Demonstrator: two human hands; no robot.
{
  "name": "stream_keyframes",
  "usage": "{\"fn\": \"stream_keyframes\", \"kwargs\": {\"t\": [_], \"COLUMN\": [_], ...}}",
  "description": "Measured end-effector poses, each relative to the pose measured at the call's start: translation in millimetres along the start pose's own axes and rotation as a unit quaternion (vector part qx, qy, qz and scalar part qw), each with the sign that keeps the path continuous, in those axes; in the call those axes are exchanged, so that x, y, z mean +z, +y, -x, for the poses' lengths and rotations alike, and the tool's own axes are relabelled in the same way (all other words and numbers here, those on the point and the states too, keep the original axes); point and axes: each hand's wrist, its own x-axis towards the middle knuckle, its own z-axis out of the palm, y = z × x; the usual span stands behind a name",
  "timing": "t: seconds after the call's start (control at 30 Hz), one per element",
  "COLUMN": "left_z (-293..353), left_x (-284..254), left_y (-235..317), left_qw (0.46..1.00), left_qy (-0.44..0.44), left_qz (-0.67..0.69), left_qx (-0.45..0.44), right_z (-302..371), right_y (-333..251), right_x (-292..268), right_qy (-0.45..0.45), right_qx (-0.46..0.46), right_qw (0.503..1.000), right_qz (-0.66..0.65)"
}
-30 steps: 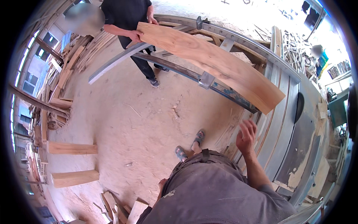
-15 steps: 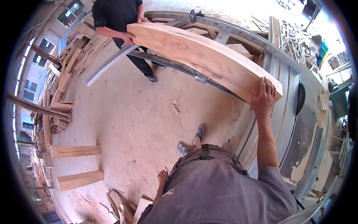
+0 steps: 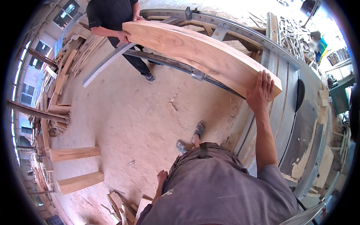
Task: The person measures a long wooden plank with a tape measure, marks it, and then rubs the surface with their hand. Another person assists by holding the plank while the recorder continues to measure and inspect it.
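Note:
A long, thick wooden beam point(image 3: 195, 52) lies tilted across the metal frame of a sliding machine table, its broad grained face toward me. My right hand point(image 3: 259, 92) grips its near end, palm on the face and fingers over the upper edge. At the far end a co-worker in dark clothes holds the beam with both hands, one hand point(image 3: 123, 36) on its end and the other hand point(image 3: 138, 17) by its top edge. My left hand point(image 3: 162, 176) hangs at my left side, its fingers curled and partly hidden, with nothing visible in them.
The metal table point(image 3: 282, 101) runs along my right, beside a dark curved shape point(image 3: 300, 95) in its surface. A metal bar point(image 3: 107, 63) juts out near the co-worker. Two wooden blocks point(image 3: 75, 153) lie at the left. Timber piles point(image 3: 67, 75) line the left wall; offcuts point(image 3: 122, 206) lie lower left.
The whole view has shifted slightly, moving the scene a little left and up. My right hand stays on the beam's near end, and the co-worker still holds the far end.

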Motion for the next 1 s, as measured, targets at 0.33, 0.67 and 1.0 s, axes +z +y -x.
{"fn": "stream_keyframes", "kwargs": {"t": [0.33,0.67,1.0], "left_z": [-6.7,-1.6,23.6], "left_x": [19.4,16.7,-6.2], "left_y": [-39.3,-44.8,36.4], "left_qw": [0.995,0.999,0.993], "left_qy": [0.044,-0.040,-0.023], "left_qz": [0.084,0.017,0.112], "left_qx": [0.007,-0.017,0.028], "right_z": [8.9,26.6,-11.8], "right_y": [-5.1,-14.6,-22.8], "right_x": [11.4,9.5,-23.7], "right_qy": [0.045,0.045,0.010], "right_qx": [0.025,0.029,0.083], "right_qw": [0.999,0.999,0.992], "right_qz": [-0.015,-0.012,-0.091]}}
